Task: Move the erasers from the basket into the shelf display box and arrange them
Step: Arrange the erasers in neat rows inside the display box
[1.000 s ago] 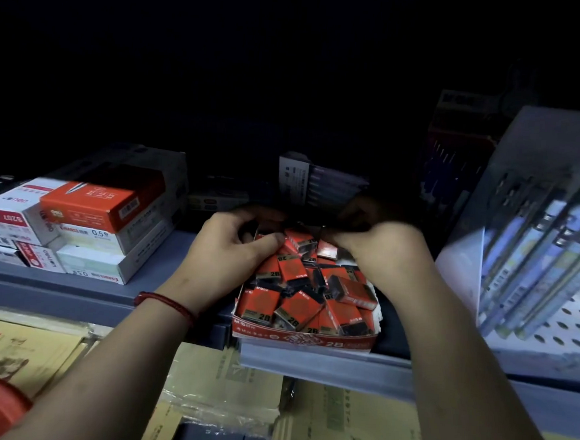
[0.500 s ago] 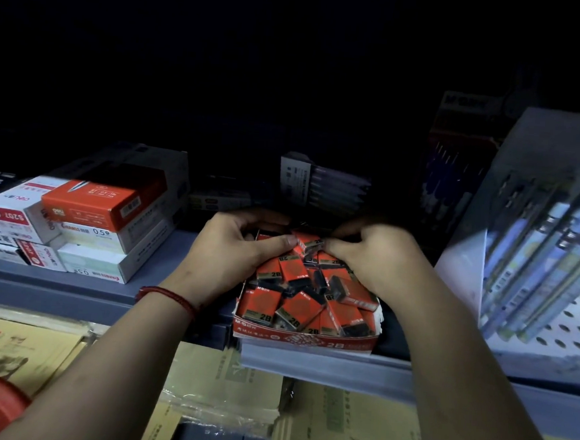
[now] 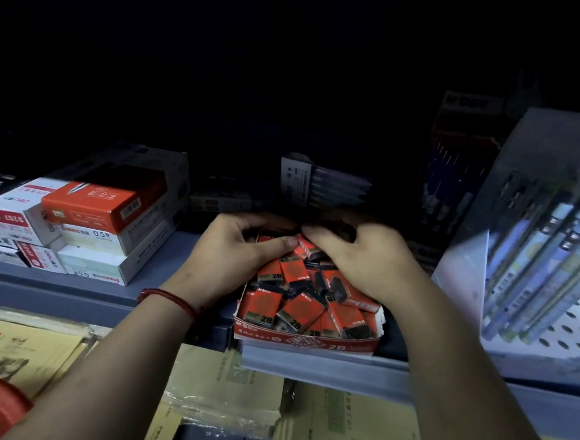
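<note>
The left hand (image 3: 234, 257) and right hand (image 3: 361, 259) are drawing closer together at the far edge of the red cardboard display box (image 3: 307, 342), both pinching orange-wrapped rectangular erasers (image 3: 296, 309); arranging is seemingly progressing.

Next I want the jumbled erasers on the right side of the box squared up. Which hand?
Right. The right hand lies over the box's right side, directly above those erasers. The left hand sits at the back left corner and would have to cross over.

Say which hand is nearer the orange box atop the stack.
Left. The left hand is just right of the orange box; the right hand is farther right, beyond it.
</note>
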